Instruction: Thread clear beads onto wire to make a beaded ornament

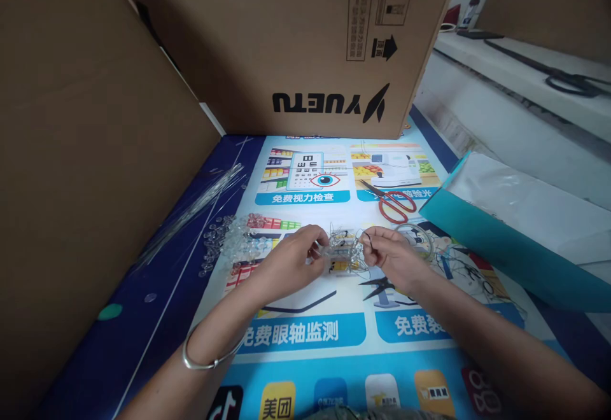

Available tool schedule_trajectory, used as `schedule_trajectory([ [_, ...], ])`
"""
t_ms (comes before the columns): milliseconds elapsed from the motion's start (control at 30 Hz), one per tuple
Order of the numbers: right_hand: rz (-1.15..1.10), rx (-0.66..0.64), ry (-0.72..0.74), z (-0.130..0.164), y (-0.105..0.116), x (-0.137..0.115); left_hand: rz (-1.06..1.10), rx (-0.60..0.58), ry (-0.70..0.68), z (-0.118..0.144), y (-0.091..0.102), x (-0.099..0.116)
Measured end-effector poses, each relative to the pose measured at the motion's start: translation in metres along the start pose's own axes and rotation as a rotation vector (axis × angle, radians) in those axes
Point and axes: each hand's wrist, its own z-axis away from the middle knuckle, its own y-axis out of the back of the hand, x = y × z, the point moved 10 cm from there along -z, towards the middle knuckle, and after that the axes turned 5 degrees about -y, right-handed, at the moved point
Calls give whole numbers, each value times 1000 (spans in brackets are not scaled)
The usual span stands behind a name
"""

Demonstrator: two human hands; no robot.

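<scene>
My left hand (pixel 300 258), a silver bangle (pixel 203 364) on its wrist, is closed in a pinch; what lies between its fingertips is too small to tell. Facing it, my right hand (pixel 391 254) pinches a thin black cord (pixel 367 240). Between the hands is a tangle of clear beads and thin wire (pixel 351 254), close to the fingertips of both. Dark-tipped pliers (pixel 378 287) lie just below my right hand, partly hidden by it. Loose clear beads (pixel 217 242) are scattered left of my left hand.
Red-handled scissors (pixel 396 207) lie beyond my right hand. A clear ring-shaped coil (pixel 429 242) and loose dark wires (pixel 470 273) sit to its right, beside a teal box (pixel 482 235). Thin clear strands (pixel 191 213) lie far left. Cardboard panels (pixel 286 38) wall the back and left.
</scene>
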Motion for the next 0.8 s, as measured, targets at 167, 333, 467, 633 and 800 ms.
schedule_trajectory([
  [167, -6, 8, -12, 0, 4, 1, 54, 2, -35, 0, 4, -1],
  [333, -2, 19, -20, 1, 4, 0, 19, 26, -153, 1, 7, 8],
  [467, 32, 16, -20, 2, 1, -2, -76, 14, -276, 3, 4, 18],
  [633, 46, 12, -24, 2, -1, -3, -259, -2, -221, 4, -2, 18],
  [800, 61, -2, 1, 4, -2, -4, -524, -9, -177, 5, -7, 27],
])
